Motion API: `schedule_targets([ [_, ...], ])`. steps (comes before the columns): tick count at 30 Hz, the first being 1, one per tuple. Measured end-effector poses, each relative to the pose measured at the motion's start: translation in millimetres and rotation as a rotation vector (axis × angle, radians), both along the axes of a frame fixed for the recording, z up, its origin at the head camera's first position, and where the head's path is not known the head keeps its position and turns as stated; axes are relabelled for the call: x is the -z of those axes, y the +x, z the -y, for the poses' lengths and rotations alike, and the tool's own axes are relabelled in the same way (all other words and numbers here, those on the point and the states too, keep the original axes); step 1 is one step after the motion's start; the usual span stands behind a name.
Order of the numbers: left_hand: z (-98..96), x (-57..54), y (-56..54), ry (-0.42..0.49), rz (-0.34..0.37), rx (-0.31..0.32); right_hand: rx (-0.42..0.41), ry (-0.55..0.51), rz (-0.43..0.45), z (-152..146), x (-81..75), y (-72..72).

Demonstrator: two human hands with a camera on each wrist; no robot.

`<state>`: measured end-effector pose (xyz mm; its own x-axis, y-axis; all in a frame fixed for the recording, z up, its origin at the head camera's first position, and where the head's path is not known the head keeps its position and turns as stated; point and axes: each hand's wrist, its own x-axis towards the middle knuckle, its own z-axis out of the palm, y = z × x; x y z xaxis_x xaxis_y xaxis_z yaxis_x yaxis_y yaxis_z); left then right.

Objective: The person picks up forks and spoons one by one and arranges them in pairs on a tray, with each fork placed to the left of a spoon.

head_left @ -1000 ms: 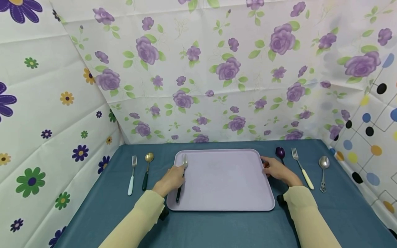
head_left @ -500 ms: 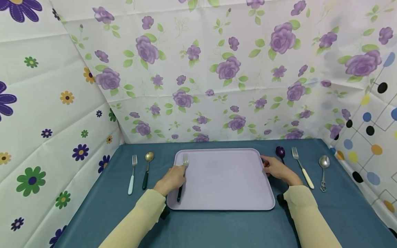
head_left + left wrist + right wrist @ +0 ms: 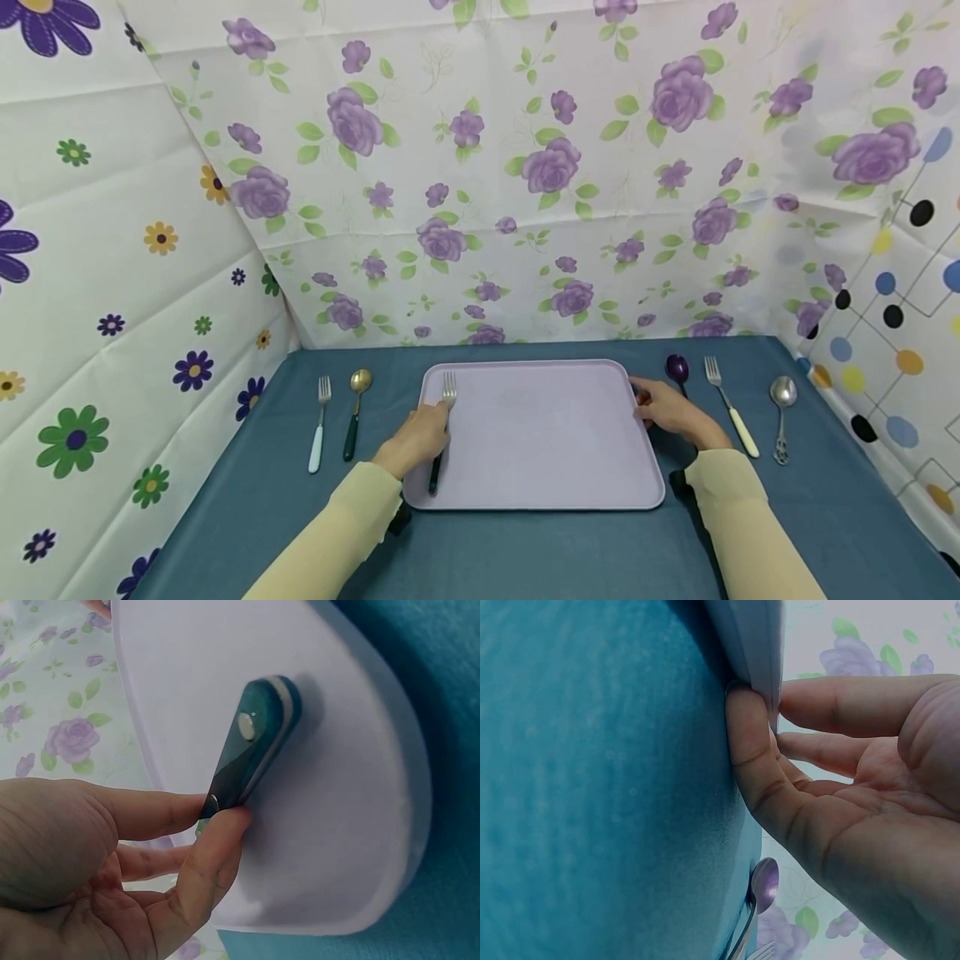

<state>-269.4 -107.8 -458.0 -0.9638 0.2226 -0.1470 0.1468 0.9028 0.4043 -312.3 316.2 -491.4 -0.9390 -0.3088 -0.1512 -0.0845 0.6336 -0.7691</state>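
In the head view, my left hand (image 3: 417,432) is over the left end of a pale lilac tray (image 3: 551,437). Its thumb and fingers pinch the dark green handle of a fork (image 3: 251,742), whose silver tines point toward the far edge. The left wrist view shows the handle's end just off or on the tray surface; I cannot tell which. At the tray's right side, my right hand (image 3: 670,408) grips the rim between thumb and fingers. In the right wrist view, one finger (image 3: 748,727) reaches under that rim. Part of the fork is hidden by the left hand.
Left of the tray lie a fork with a pale blue handle (image 3: 317,429) and a gold spoon with a green handle (image 3: 356,412). On the right are a purple spoon (image 3: 677,369), a cream-handled fork (image 3: 731,408) and a silver spoon (image 3: 783,417). Patterned cloth walls (image 3: 480,192) surround the blue tablecloth.
My left hand and the fork in it have shifted very slightly right and toward me. The right hand and the tray have stayed in place.
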Motion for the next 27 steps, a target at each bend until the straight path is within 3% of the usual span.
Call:
schedule_targets([
  [15, 0.6, 2.3, 1.3, 0.012, -0.036, -0.014, -0.002, 0.003, -0.006, -0.9, 2.7, -1.9],
  [27, -1.8, -1.5, 1.8, 0.022, 0.047, -0.057, -0.006, 0.007, -0.013, -1.3, 3.9, -2.4],
])
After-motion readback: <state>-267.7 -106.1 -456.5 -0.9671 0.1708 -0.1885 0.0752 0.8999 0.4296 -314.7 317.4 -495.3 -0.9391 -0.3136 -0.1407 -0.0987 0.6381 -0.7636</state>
